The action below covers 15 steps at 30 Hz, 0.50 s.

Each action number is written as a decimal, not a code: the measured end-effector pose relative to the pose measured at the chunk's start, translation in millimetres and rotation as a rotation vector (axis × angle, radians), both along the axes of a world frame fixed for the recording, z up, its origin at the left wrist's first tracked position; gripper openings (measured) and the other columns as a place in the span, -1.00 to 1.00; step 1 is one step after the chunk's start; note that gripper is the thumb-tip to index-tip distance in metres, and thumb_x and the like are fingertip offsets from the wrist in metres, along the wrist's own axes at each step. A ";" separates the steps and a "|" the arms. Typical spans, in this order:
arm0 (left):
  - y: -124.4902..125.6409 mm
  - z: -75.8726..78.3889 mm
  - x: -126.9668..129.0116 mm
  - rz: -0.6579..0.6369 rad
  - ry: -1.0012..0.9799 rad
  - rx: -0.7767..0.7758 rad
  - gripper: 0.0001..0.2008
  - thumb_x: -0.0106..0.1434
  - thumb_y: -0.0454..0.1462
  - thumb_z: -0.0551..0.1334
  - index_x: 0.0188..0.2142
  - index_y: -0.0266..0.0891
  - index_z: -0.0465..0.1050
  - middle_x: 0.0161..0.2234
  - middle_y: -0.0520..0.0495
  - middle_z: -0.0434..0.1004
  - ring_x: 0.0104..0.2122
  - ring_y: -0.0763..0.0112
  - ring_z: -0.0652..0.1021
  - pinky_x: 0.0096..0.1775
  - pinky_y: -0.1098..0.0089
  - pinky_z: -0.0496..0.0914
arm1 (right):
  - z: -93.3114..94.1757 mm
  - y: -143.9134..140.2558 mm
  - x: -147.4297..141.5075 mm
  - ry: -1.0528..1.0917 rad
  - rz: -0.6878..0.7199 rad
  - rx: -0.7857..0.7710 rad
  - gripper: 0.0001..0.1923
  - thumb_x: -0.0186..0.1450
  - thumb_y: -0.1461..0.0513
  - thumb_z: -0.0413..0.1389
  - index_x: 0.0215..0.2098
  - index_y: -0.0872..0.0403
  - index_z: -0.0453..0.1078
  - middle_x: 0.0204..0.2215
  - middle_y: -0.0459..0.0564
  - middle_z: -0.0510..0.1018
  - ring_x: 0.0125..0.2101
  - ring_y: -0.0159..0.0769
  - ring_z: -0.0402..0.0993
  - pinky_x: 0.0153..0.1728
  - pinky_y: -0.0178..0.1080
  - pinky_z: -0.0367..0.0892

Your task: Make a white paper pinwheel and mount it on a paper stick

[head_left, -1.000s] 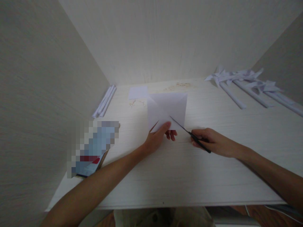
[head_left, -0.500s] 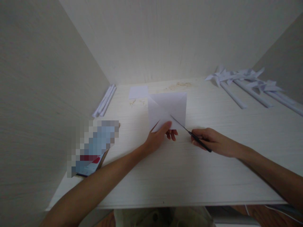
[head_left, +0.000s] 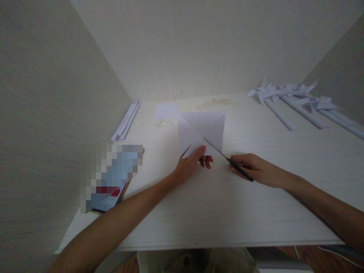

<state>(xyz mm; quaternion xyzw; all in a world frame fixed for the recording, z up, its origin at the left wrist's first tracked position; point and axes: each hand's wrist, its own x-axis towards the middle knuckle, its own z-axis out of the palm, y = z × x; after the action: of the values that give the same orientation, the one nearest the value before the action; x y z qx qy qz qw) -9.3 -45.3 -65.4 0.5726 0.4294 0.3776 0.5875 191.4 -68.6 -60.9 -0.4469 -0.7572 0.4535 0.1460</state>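
Note:
A square sheet of white paper [head_left: 201,127] with diagonal creases is held up above the table. My left hand [head_left: 191,161] grips its lower edge, thumb on the front and fingers behind. A slit runs in from the lower left corner, beside the thumb. My right hand [head_left: 250,168] is closed around the black handle of a pair of scissors [head_left: 240,170]. The blade lies along the diagonal from the lower right corner, its tip near the sheet's middle. How far the blades are apart I cannot tell.
Several white paper pinwheels [head_left: 287,94] on rolled sticks lie at the back right. Rolled paper tubes [head_left: 126,120] rest by the left wall, near a phone [head_left: 119,178] with a blurred screen. Another white sheet [head_left: 166,110] and rubber bands [head_left: 165,123] lie behind the held paper.
Both hands stay nearly in place. The scissors' handle has shifted very slightly upward, and the sheet's right edge has moved a touch to the right.

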 end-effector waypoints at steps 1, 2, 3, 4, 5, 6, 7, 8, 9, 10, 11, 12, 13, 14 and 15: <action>0.0 0.0 -0.1 0.001 -0.001 0.002 -0.60 0.16 -0.11 0.01 -0.65 -0.29 0.39 -0.69 -0.02 0.40 -0.64 0.52 0.38 -0.50 0.47 0.28 | -0.5 0.1 0.1 -0.002 0.000 -0.001 -0.73 0.20 0.09 -0.03 -0.55 0.08 0.15 -0.62 -0.18 0.15 -0.59 -0.46 0.08 -0.60 -0.38 0.03; -0.1 0.2 -0.2 0.003 0.001 0.003 -0.60 0.16 -0.11 0.01 -0.64 -0.29 0.39 -0.69 -0.02 0.39 -0.64 0.52 0.38 -0.49 0.47 0.29 | -0.9 0.3 0.2 -0.003 0.000 -0.001 -0.73 0.20 0.09 -0.03 -0.55 0.09 0.15 -0.62 -0.18 0.15 -0.59 -0.46 0.08 -0.60 -0.38 0.03; -0.3 0.6 -0.3 0.007 0.006 0.002 -0.61 0.16 -0.12 0.01 -0.64 -0.29 0.39 -0.69 -0.02 0.39 -0.64 0.52 0.38 -0.49 0.47 0.29 | -0.9 0.4 0.2 -0.002 0.001 -0.002 -0.73 0.20 0.09 -0.03 -0.54 0.09 0.16 -0.62 -0.18 0.15 -0.59 -0.46 0.08 -0.60 -0.38 0.03; -0.5 1.2 -0.4 0.011 0.010 -0.002 -0.60 0.16 -0.12 0.01 -0.65 -0.29 0.39 -0.69 -0.02 0.39 -0.64 0.52 0.38 -0.49 0.47 0.29 | -0.7 0.6 0.1 -0.002 0.003 -0.003 -0.73 0.20 0.09 -0.03 -0.54 0.09 0.16 -0.62 -0.18 0.15 -0.59 -0.46 0.08 -0.59 -0.38 0.03; -0.7 1.7 -0.4 0.014 0.013 -0.007 -0.60 0.17 -0.12 0.01 -0.65 -0.29 0.39 -0.69 -0.03 0.39 -0.64 0.52 0.38 -0.49 0.47 0.28 | -0.2 0.7 0.0 -0.002 0.004 -0.007 -0.73 0.20 0.09 -0.03 -0.55 0.09 0.16 -0.62 -0.18 0.15 -0.59 -0.46 0.09 -0.59 -0.38 0.03; -0.9 2.3 -0.4 0.014 0.013 -0.012 -0.60 0.17 -0.13 0.01 -0.65 -0.29 0.39 -0.69 -0.03 0.39 -0.64 0.52 0.38 -0.49 0.47 0.28 | 0.4 0.8 -0.2 -0.001 0.004 -0.009 -0.73 0.20 0.09 -0.03 -0.55 0.09 0.15 -0.62 -0.18 0.15 -0.59 -0.46 0.09 -0.60 -0.38 0.03; -1.1 2.7 -0.4 0.011 0.011 -0.015 -0.60 0.18 -0.14 0.00 -0.65 -0.29 0.39 -0.69 -0.03 0.39 -0.64 0.52 0.38 -0.49 0.48 0.28 | 1.0 0.8 -0.4 -0.001 0.004 -0.011 -0.73 0.20 0.09 -0.03 -0.56 0.09 0.15 -0.62 -0.18 0.15 -0.59 -0.46 0.08 -0.60 -0.38 0.03; -1.1 2.9 -0.4 0.007 0.009 -0.017 -0.60 0.18 -0.15 0.00 -0.65 -0.29 0.39 -0.69 -0.03 0.39 -0.63 0.52 0.38 -0.49 0.48 0.28 | 1.6 0.8 -0.5 -0.002 0.003 -0.011 -0.72 0.20 0.09 -0.03 -0.56 0.09 0.14 -0.63 -0.18 0.14 -0.59 -0.46 0.08 -0.60 -0.38 0.02; -1.1 3.0 -0.4 0.003 0.009 -0.019 -0.60 0.18 -0.15 0.00 -0.65 -0.29 0.39 -0.69 -0.02 0.40 -0.63 0.52 0.38 -0.49 0.48 0.28 | 2.0 0.8 -0.7 -0.003 0.003 -0.010 -0.72 0.21 0.09 -0.04 -0.57 0.08 0.14 -0.63 -0.18 0.14 -0.60 -0.47 0.08 -0.60 -0.38 0.02; -0.9 2.8 -0.4 0.001 0.013 -0.021 -0.60 0.19 -0.16 -0.01 -0.65 -0.29 0.39 -0.69 -0.02 0.40 -0.63 0.53 0.38 -0.49 0.48 0.28 | 2.3 0.8 -0.9 -0.004 0.004 -0.007 -0.72 0.21 0.09 -0.04 -0.57 0.08 0.14 -0.63 -0.18 0.14 -0.60 -0.47 0.08 -0.60 -0.37 0.02; -0.7 2.5 -0.4 0.002 0.016 -0.022 -0.60 0.19 -0.16 -0.01 -0.65 -0.29 0.39 -0.68 -0.02 0.40 -0.63 0.53 0.38 -0.48 0.47 0.28 | 2.5 0.7 -0.9 -0.006 0.005 -0.006 -0.71 0.21 0.09 -0.04 -0.56 0.08 0.14 -0.63 -0.18 0.14 -0.60 -0.46 0.08 -0.60 -0.37 0.02; -0.5 2.1 -0.5 0.001 0.018 -0.021 -0.60 0.19 -0.15 -0.01 -0.65 -0.29 0.39 -0.68 -0.02 0.41 -0.63 0.53 0.39 -0.48 0.47 0.28 | 2.5 0.7 -1.0 -0.007 0.006 -0.006 -0.71 0.21 0.08 -0.04 -0.56 0.08 0.14 -0.62 -0.17 0.15 -0.60 -0.46 0.08 -0.60 -0.37 0.03; -0.3 1.7 -0.5 0.002 0.021 -0.020 -0.60 0.19 -0.15 -0.01 -0.65 -0.29 0.39 -0.68 -0.02 0.42 -0.63 0.53 0.39 -0.48 0.47 0.28 | 2.4 0.6 -0.9 -0.007 0.006 -0.006 -0.71 0.21 0.08 -0.05 -0.56 0.09 0.15 -0.62 -0.17 0.15 -0.59 -0.46 0.08 -0.60 -0.37 0.03; -0.1 1.2 -0.6 0.002 0.023 -0.019 -0.60 0.19 -0.15 0.00 -0.65 -0.29 0.39 -0.67 -0.02 0.42 -0.63 0.52 0.40 -0.47 0.46 0.28 | 2.4 0.4 -0.8 -0.008 0.005 -0.005 -0.71 0.22 0.07 -0.05 -0.55 0.09 0.15 -0.62 -0.17 0.15 -0.59 -0.46 0.09 -0.60 -0.37 0.03; 0.0 0.8 -0.6 0.005 0.025 -0.016 -0.60 0.19 -0.14 0.00 -0.65 -0.29 0.39 -0.67 -0.03 0.43 -0.63 0.52 0.40 -0.47 0.46 0.28 | 2.3 0.3 -0.7 -0.007 0.005 -0.005 -0.71 0.22 0.07 -0.05 -0.55 0.09 0.15 -0.62 -0.17 0.15 -0.59 -0.46 0.08 -0.59 -0.37 0.03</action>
<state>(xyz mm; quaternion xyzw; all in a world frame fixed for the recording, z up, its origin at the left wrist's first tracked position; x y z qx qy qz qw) -9.9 -45.4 -64.6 0.5714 0.4411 0.3684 0.5859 190.7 -68.3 -58.6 -0.4468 -0.7577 0.4541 0.1413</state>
